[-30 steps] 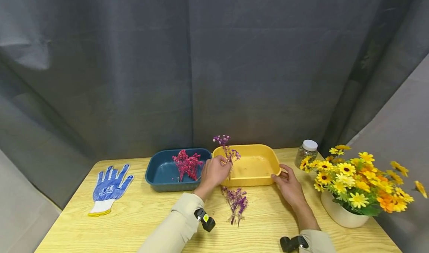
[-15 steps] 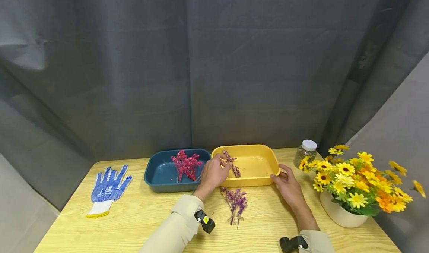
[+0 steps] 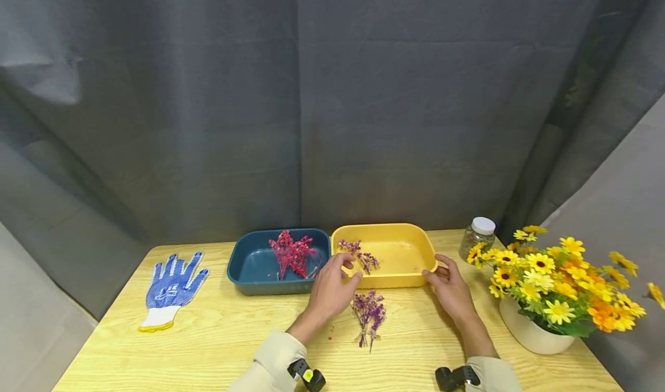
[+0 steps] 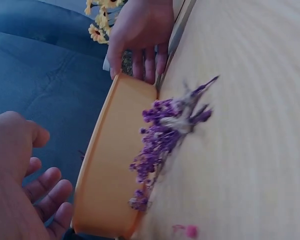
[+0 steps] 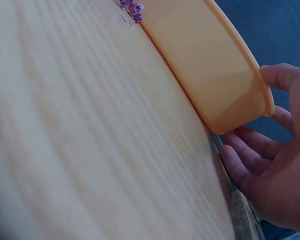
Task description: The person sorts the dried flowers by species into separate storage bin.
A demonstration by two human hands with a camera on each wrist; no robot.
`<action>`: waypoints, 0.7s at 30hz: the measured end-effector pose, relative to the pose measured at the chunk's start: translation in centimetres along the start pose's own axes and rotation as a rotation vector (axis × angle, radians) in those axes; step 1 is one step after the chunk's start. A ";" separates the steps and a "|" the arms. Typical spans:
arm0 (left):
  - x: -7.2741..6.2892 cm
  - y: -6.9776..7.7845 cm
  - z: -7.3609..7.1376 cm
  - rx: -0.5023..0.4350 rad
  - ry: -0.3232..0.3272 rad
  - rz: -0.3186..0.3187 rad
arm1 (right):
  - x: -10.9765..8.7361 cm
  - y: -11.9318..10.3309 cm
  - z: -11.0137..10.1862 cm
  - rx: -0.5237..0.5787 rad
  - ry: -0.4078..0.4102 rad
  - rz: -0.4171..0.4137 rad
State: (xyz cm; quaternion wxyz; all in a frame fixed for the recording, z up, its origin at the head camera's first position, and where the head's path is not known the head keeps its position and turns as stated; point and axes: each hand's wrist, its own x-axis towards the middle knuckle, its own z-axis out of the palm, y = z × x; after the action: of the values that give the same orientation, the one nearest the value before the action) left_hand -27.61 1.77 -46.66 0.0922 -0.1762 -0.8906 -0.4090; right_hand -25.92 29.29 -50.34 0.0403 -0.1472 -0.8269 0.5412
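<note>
My left hand (image 3: 332,287) is at the near left corner of a yellow tray (image 3: 402,262), its fingers loosely bent and holding nothing; the left wrist view shows its palm (image 4: 10,175) bare. A sprig of dried purple flowers (image 3: 366,261) lies inside the tray's left end. At the near right corner, my right hand (image 3: 451,288) holds the tray, thumb on the rim (image 5: 266,95) and the other fingers around the outside. On the table in front of the tray lie tied purple dried flowers (image 3: 370,313).
A dark blue tray (image 3: 254,288) with pink dried flowers (image 3: 291,254) adjoins the yellow one. Far left lies a blue and white glove (image 3: 174,288). To the right stand a lidded jar (image 3: 477,239) and a pot of yellow flowers (image 3: 540,327).
My left hand has lowered the purple sprig into the yellow tray, let go of it and drawn back a little toward me. The right hand stays at the tray's corner.
</note>
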 end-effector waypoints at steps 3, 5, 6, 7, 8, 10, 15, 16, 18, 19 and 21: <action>-0.9 -0.3 0.1 -0.018 -0.017 -0.009 | 0.0 0.1 0.0 0.000 -0.003 0.000; -1.4 -0.5 0.2 -0.024 -0.024 -0.009 | 0.0 0.2 0.0 0.002 -0.006 0.000; -1.7 -0.5 0.2 -0.029 -0.028 -0.016 | 0.1 0.2 0.0 -0.003 -0.005 0.000; -1.9 -0.6 0.2 -0.034 -0.028 -0.022 | 0.1 0.2 0.0 -0.002 -0.007 0.000; -2.1 -0.7 0.2 -0.041 -0.028 -0.027 | 0.1 0.2 0.0 -0.002 -0.008 0.000; -2.5 -0.9 0.1 -0.054 -0.034 -0.042 | 0.1 0.2 0.0 0.000 -0.008 -0.003; -3.2 -1.3 0.2 -0.046 -0.034 -0.054 | 0.1 0.2 -0.1 -0.001 -0.005 -0.014; -3.3 -1.4 0.2 -0.042 -0.035 -0.057 | 0.1 0.2 -0.1 -0.001 -0.006 -0.016; -3.6 -1.5 0.3 -0.037 -0.040 -0.066 | 0.1 0.2 -0.1 -0.003 -0.010 -0.015; -3.8 -1.6 0.4 -0.033 -0.043 -0.069 | 0.1 0.1 -0.1 -0.003 -0.013 -0.015; -4.1 -1.8 0.6 -0.026 -0.056 -0.077 | 0.1 0.1 -0.1 0.000 -0.016 -0.014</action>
State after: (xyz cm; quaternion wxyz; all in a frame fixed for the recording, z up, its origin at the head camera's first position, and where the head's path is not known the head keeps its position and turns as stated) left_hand -24.52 0.17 -49.59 0.0492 -0.1543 -0.8934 -0.4190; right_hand -25.99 29.42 -50.44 0.0375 -0.1373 -0.8281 0.5423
